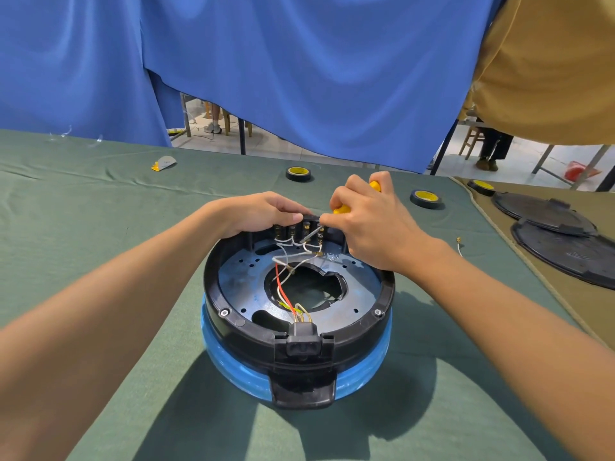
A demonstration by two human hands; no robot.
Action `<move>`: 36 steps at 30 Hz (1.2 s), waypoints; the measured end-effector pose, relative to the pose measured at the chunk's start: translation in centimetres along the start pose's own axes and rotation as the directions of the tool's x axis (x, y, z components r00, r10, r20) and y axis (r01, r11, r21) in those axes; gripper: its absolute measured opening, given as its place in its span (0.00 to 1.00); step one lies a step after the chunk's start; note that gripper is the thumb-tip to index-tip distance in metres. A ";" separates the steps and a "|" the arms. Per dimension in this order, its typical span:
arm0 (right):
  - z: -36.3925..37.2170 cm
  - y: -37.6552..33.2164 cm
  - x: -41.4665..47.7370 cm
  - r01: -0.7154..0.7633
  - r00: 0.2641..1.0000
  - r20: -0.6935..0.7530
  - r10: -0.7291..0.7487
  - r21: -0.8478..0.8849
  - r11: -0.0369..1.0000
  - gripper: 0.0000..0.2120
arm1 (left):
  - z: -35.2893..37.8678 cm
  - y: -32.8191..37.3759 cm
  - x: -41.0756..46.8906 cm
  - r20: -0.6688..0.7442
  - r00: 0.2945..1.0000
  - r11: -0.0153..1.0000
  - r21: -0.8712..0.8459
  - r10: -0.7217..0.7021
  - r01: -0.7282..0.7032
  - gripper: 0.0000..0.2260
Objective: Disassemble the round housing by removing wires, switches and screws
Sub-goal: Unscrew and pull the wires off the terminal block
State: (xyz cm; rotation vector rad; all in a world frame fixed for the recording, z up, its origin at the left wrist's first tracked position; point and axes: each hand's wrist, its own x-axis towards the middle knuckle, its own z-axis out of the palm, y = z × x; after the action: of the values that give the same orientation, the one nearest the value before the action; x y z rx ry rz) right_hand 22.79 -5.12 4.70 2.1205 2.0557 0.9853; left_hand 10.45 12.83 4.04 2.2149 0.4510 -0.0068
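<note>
The round housing (387,287), black on a blue base, lies open side up on the green cloth at centre. Inside it, white, red and yellow-green wires (283,287) run from a black power socket (302,341) at the near rim to a row of switches (299,229) at the far rim. My left hand (263,211) grips the far rim over the switches. My right hand (369,221) holds a yellow-handled screwdriver (341,209), its metal shaft angled down to the switch terminals. Screws (225,312) sit in the black rim.
Three rolls of black and yellow tape (298,173) (427,198) (481,187) lie beyond the housing. Two black round covers (559,241) rest on a tan cloth at right. A loose wire piece (460,247) lies right of the housing. Blue curtain hangs behind the table.
</note>
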 end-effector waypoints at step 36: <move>-0.5 -2.9 -0.1 -0.305 0.952 0.026 0.305 -0.013 0.952 0.11 | -0.1 -3.7 -0.7 -0.242 0.970 0.981 -0.183 0.022 -0.068 0.07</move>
State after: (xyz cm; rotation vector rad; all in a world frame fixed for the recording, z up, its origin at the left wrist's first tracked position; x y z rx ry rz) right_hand 20.01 -5.09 3.82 2.4841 1.7391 0.9821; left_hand 8.56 14.79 1.37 2.0436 0.5108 0.3188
